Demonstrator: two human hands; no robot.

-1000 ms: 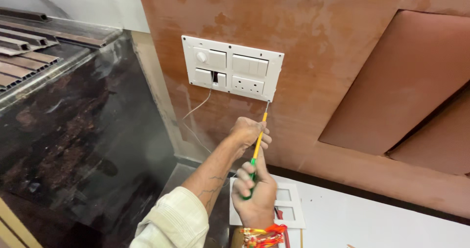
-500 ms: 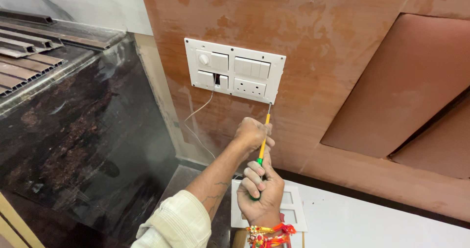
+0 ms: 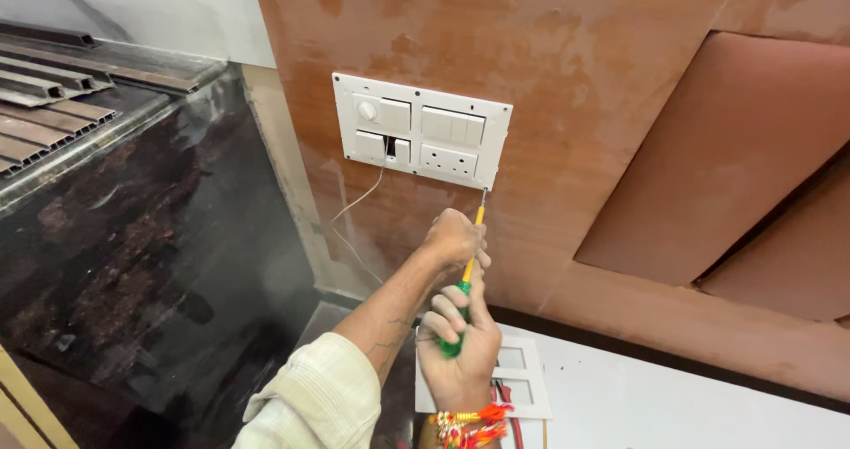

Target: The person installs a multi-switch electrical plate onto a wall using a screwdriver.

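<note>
Right hand wraps closed around the green handle of the screwdriver, left hand pinches its yellow shaft, and the tip meets the white switch plate's lower right corner.

Bright, even light fills the frame, with soft glare on the glossy dark stone slab at left, faint shadows, and sharp focus throughout.

Both hands on screwdriver at white switch plate.
</note>
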